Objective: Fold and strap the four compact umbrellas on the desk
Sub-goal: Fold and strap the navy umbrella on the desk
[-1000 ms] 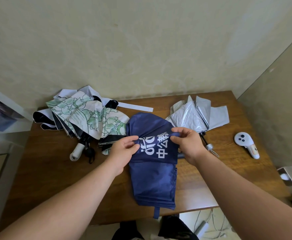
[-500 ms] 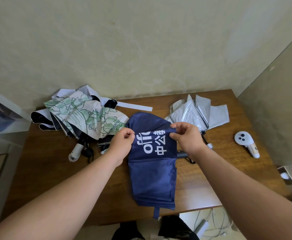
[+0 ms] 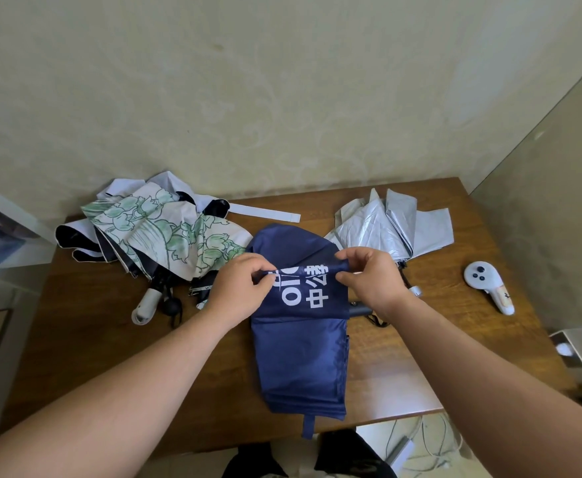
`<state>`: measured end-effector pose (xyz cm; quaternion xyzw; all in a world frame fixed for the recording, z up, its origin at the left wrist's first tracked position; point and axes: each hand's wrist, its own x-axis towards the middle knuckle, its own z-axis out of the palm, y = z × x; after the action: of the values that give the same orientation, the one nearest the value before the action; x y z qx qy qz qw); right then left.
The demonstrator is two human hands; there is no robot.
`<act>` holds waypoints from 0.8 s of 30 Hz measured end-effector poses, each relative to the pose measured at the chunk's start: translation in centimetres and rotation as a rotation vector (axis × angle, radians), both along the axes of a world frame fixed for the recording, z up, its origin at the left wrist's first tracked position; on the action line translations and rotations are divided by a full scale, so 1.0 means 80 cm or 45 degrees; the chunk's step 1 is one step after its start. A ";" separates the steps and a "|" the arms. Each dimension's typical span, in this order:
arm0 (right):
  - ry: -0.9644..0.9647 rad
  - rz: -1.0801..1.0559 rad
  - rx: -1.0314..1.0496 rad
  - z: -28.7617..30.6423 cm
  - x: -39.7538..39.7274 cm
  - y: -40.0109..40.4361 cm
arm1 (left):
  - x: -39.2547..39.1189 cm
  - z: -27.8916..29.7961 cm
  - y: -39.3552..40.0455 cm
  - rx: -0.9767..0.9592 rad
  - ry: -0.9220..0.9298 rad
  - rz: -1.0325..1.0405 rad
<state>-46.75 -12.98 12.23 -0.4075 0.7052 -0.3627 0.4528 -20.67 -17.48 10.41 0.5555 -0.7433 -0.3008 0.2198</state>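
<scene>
Both grips pinch the navy umbrella canopy fold — left hand, right hand; I judge slick fabric could slip, pleats unravelling.

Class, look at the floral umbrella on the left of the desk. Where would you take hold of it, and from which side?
Grip the white handle of the floral umbrella, coming from the desk's near edge. It juts clear of the loose canopy toward the person: firm, rounded and unobstructed, whereas the fabric would likely slip.

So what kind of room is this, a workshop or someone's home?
Probably a home room: a wooden desk pushed into a corner against patterned wallpaper, with cables trailing on the tiled floor below.
</scene>
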 end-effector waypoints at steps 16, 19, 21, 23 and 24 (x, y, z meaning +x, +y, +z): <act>0.233 0.240 -0.212 -0.009 -0.003 0.000 | 0.011 0.008 0.004 0.247 0.087 0.037; 0.444 0.462 -0.185 -0.014 -0.007 0.004 | 0.020 0.006 0.011 0.327 0.116 -0.036; 0.636 0.560 -0.361 -0.020 -0.006 0.008 | 0.028 0.005 0.019 0.333 0.092 -0.083; 0.775 0.623 -0.516 -0.028 -0.008 0.015 | 0.034 0.005 0.031 0.336 0.068 -0.120; 0.798 0.645 -0.516 -0.029 -0.008 0.021 | 0.037 0.005 0.036 0.332 0.055 -0.125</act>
<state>-47.38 -11.30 9.88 -0.7379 0.6010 -0.2304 0.2029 -17.74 -14.59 10.82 0.5356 -0.7195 -0.4170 0.1467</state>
